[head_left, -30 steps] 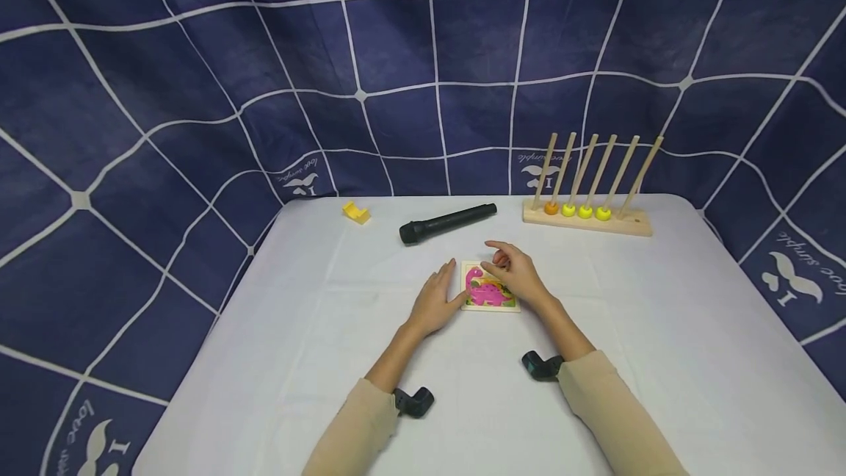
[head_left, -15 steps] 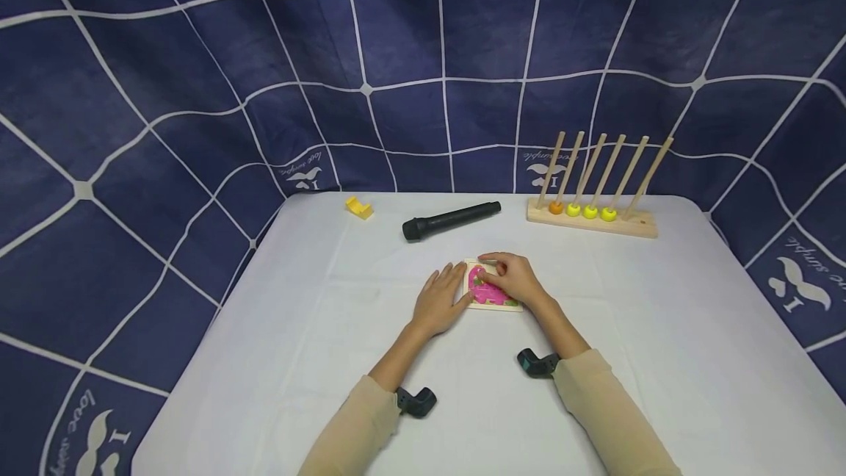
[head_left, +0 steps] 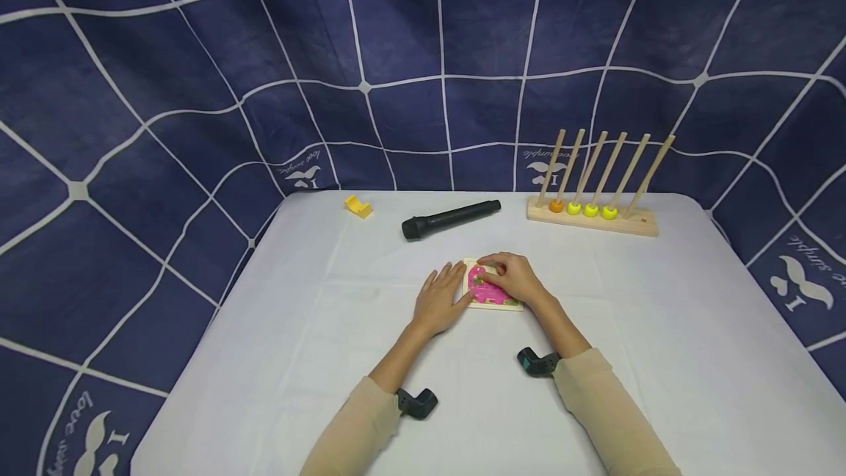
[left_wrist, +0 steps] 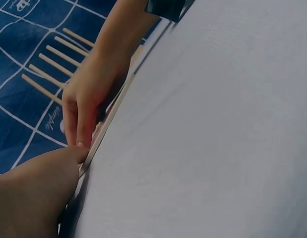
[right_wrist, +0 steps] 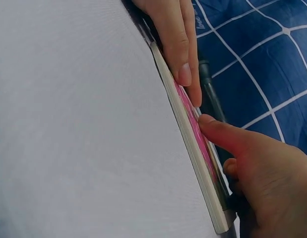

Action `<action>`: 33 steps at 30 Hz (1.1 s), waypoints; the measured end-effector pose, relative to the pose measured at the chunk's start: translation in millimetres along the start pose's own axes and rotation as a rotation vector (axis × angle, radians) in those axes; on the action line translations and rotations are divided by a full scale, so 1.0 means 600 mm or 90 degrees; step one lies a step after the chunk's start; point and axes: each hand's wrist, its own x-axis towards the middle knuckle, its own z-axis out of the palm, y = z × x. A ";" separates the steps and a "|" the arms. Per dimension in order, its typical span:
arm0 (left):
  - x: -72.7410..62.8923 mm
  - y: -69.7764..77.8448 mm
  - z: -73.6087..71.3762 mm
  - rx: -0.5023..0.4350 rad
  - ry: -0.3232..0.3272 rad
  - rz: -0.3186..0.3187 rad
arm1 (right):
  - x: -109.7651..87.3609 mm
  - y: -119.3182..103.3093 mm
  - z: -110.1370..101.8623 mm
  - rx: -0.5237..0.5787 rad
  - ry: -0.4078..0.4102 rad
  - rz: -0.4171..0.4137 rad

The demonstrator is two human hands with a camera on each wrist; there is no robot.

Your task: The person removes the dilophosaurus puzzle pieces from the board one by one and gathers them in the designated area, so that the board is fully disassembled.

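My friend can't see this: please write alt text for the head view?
A person's left hand and right hand touch a small board with a pink picture on a white table; beyond are a yellow block, black microphone and peg stand with beads.

Site type: curtained tabletop recording station. Dark blue fabric point(head_left: 410, 35) with a white grid and printed lettering encloses the far, left and right sides of a white-topped table point(head_left: 357, 358). A black camera point(head_left: 418, 404) is worn at each wrist. Fabric fills the background; the building type cannot be determined.
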 end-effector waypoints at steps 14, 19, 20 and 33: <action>0.013 0.016 0.010 0.043 0.009 -0.097 | 0.006 -0.003 0.000 0.015 -0.027 0.038; 0.013 0.020 0.010 0.040 0.005 -0.100 | 0.008 -0.006 -0.003 0.020 -0.038 0.055; 0.013 0.021 0.010 0.040 0.005 -0.099 | 0.008 -0.006 -0.004 0.019 -0.039 0.058; 0.011 0.020 0.010 0.065 0.021 -0.092 | 0.008 -0.003 0.002 0.052 -0.007 0.059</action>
